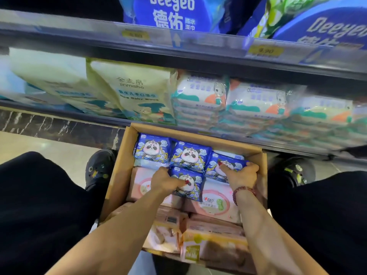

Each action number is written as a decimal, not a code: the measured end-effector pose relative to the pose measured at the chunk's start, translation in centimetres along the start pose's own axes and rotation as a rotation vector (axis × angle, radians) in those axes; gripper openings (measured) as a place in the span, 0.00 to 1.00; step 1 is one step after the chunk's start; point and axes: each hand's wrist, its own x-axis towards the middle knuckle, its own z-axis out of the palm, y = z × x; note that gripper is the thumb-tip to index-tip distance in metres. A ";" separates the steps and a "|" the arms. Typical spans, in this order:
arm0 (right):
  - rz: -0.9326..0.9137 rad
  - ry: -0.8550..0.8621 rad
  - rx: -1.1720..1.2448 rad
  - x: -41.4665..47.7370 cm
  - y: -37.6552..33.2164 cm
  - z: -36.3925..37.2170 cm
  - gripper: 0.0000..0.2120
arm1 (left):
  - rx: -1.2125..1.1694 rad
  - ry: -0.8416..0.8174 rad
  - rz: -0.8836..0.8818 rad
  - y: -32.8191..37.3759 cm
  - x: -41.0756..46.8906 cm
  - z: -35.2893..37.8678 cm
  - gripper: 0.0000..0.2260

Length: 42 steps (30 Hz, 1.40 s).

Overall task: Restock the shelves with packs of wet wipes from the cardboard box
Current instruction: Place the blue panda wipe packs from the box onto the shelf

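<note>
At frame centre, inside the open brown cardboard box (pixel 119 167), my left hand (pixel 165 181) grips one blue panda-printed wipes pack (pixel 188 188). My right hand (pixel 241 174) clasps a second blue pack (pixel 222 165), likely so both reach the grey metal shelf (pixel 198 62) above together.

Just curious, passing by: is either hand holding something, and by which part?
Yes. The left hand grips the nearest blue panda pack by its left edge; the right hand grips the rightmost panda pack by its right end.

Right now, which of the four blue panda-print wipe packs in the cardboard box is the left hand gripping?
The blue panda-print pack nearest the person, atop the pink packs; the left hand grips its left edge.
</note>
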 end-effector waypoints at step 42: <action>-0.683 -0.682 0.635 -22.9 -21.8 -22.6 0.14 | -0.707 0.174 0.858 12.7 -29.2 -27.4 0.06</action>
